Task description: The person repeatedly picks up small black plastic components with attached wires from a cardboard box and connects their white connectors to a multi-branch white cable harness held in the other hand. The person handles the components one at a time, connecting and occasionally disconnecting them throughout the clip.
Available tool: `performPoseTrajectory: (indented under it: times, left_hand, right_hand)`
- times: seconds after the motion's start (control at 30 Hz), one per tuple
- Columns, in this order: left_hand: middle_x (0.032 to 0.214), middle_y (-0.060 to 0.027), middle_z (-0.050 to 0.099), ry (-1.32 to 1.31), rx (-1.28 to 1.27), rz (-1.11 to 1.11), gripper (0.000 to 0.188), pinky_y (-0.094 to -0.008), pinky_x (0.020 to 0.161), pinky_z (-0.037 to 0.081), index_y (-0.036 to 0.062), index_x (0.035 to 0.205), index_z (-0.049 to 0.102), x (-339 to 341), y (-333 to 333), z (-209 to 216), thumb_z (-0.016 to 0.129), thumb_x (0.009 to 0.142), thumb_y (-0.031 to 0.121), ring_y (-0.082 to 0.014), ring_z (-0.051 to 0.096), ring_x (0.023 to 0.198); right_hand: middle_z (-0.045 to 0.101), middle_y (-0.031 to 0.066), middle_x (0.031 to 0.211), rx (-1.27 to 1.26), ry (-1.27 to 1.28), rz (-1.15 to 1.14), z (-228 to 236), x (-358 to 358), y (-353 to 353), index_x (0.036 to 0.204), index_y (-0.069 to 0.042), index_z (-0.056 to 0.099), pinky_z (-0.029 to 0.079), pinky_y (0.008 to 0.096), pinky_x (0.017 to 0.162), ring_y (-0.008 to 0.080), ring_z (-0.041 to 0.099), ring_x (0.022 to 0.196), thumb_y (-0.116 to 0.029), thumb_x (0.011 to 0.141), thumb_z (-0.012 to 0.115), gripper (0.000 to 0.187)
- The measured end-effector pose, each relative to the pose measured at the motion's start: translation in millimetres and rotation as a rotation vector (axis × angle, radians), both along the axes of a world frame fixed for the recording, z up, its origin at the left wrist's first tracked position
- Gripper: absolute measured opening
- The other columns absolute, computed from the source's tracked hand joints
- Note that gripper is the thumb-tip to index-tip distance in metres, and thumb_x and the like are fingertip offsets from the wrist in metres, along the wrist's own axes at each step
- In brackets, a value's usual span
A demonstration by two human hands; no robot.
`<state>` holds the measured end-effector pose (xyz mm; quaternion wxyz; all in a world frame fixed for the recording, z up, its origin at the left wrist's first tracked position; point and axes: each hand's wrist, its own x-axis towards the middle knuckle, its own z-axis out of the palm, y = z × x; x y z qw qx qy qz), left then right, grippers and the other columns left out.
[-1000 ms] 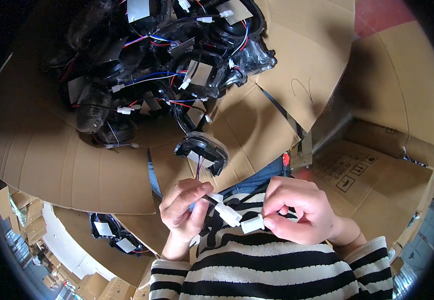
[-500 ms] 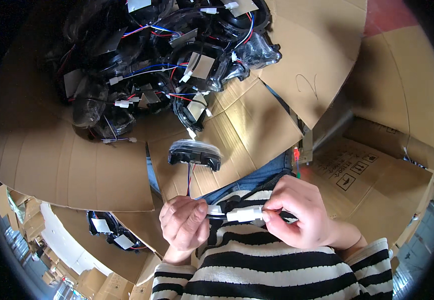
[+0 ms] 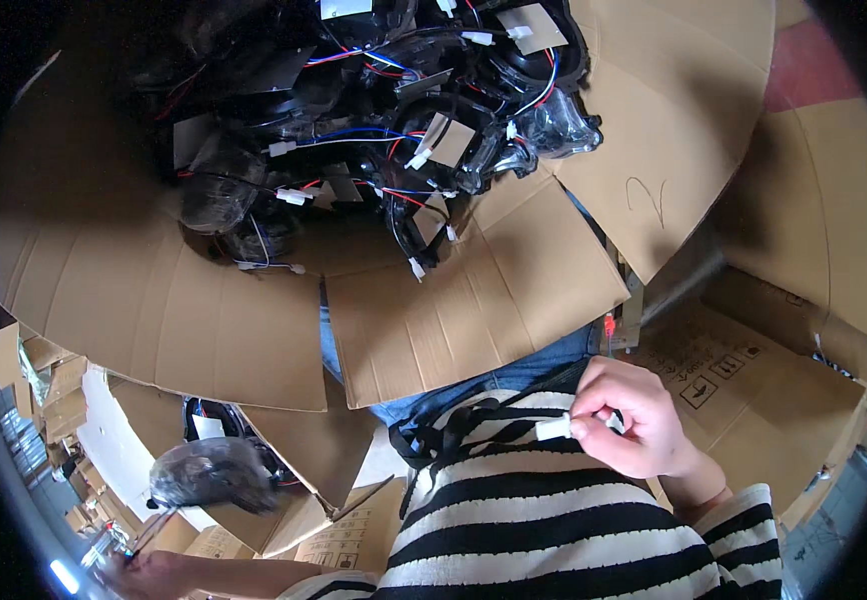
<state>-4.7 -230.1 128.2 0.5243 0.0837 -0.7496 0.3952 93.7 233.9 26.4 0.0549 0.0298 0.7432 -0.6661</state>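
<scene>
At the right, my right hand [image 3: 629,415] pinches a white plug connector [image 3: 554,428]; a black cable [image 3: 484,440] lies across the striped shirt beside it. Far to the lower left, my left hand [image 3: 144,575] is partly blurred. Thin wires [image 3: 154,528] run from it to a dark lamp with a clear cover [image 3: 212,472], also smeared by motion. The lamp is over a low open carton [image 3: 299,490], where another black lamp with a white label [image 3: 208,428] shows behind it. The left fingertips are hard to make out.
A heap of black lamps [image 3: 354,130] with white connectors and coloured wires fills the large carton ahead. Its bent flaps [image 3: 474,300] reach close to my lap. Another open carton [image 3: 724,370] stands at the right, and more cartons [image 3: 54,390] are stacked far left.
My left hand has swung from the middle to the lower left with the lamp. The two hands have parted; the right one still holds the white plug connector. The view has shifted slightly.
</scene>
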Motion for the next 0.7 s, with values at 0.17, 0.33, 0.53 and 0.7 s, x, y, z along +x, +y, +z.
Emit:
performPoseTrajectory:
  times: [0.17,0.33,0.53,0.7]
  left_hand:
    - [0.095,-0.0101,0.060,-0.255,1.018,-0.495,0.023,-0.0266,0.071,0.048,0.0005,0.105,0.058,-35.1,-51.9,-78.7,0.050,0.087,0.013,-0.0174,0.057,0.080]
    - [0.112,-0.0151,0.050,-0.661,0.736,-0.378,0.038,-0.0374,0.086,0.041,0.0004,0.111,0.051,-32.7,48.3,-116.4,0.056,0.073,0.001,-0.0298,0.048,0.103]
    - [0.104,-0.0116,0.055,-1.267,0.648,-1.106,0.041,-0.0362,0.082,0.043,0.0034,0.103,0.056,-79.1,235.5,-153.3,0.067,0.064,0.007,-0.0286,0.053,0.095]
    - [0.101,-0.0126,0.055,-1.248,0.065,-0.918,0.033,-0.0377,0.086,0.040,-0.0015,0.102,0.053,-158.1,262.7,-218.0,0.056,0.073,0.013,-0.0251,0.052,0.099]
  right_hand:
    - [0.053,0.0064,0.066,-0.012,0.017,0.027,-3.5,-1.9,-2.6,0.073,-0.001,0.053,0.037,0.0280,0.048,0.0185,0.050,0.057,0.000,0.069,0.062,0.009]
    - [0.052,0.0065,0.065,0.050,0.022,0.014,-6.3,2.3,-3.3,0.072,-0.001,0.053,0.037,0.0283,0.049,0.0190,0.051,0.058,-0.001,0.070,0.062,0.009]
    - [0.053,0.0068,0.066,0.075,0.003,0.009,-11.0,3.7,-4.0,0.072,-0.002,0.053,0.038,0.0295,0.050,0.0203,0.051,0.058,-0.003,0.070,0.062,0.009]
    - [0.052,0.0067,0.066,0.062,0.030,0.037,-8.0,10.2,-11.3,0.073,-0.002,0.053,0.038,0.0306,0.051,0.0212,0.051,0.058,-0.005,0.070,0.062,0.010]
